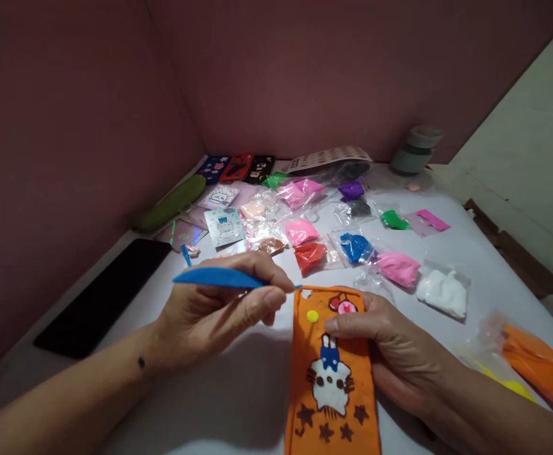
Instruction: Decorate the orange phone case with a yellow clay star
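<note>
Pinched in my left hand (224, 303) is a blue modelling tool (219, 277), its thin tip touching the top left corner of an orange clay-covered phone case (304, 373). My right hand (399, 347) grips that case by its upper right edge, thumb on the front. On the orange face, a white cat figure (330, 385) in blue clothes appears upside down, with several brown stars (326, 432) below it. A yellow dot (313, 316) and a pink round piece (347, 308) sit near the upper end. The case's lower end runs out of view.
Bags of coloured clay lie beyond my hands, among them red (310, 258), blue (356, 248) and white (443, 293). A black phone (103, 297) rests at left, near a green pouch-like object (172, 203). Decorated cases (236, 168) and a lidded jar (416, 150) stand at the back.
</note>
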Tool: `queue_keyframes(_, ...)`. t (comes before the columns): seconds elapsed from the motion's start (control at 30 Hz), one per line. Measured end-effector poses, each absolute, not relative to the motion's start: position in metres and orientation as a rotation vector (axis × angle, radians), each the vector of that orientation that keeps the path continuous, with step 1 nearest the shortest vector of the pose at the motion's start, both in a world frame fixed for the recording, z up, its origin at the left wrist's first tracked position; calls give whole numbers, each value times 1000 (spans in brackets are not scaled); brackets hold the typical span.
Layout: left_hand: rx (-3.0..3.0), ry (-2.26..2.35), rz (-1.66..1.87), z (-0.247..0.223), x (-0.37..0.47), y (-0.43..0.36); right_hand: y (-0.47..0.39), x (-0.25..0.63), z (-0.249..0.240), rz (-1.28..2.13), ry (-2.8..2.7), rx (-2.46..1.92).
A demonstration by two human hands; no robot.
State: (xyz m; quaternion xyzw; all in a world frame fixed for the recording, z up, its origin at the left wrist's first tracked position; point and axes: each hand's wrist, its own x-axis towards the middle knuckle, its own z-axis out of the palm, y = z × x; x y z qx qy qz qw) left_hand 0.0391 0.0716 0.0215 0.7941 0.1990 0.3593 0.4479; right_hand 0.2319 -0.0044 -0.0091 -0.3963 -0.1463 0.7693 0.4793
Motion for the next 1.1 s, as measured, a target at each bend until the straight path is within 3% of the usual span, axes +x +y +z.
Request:
queue_keyframes(0.17, 2275, 318, 722, 30, 36, 67, -5, 231, -11, 1860, -333, -934)
queue_keyframes(0.4, 2373, 107, 612, 7, 36, 72, -4, 232, -13, 1855, -332, -935)
queue_keyframes(1.1, 2512, 180, 547, 7, 34, 71, -7, 232, -10, 1876, -340, -903)
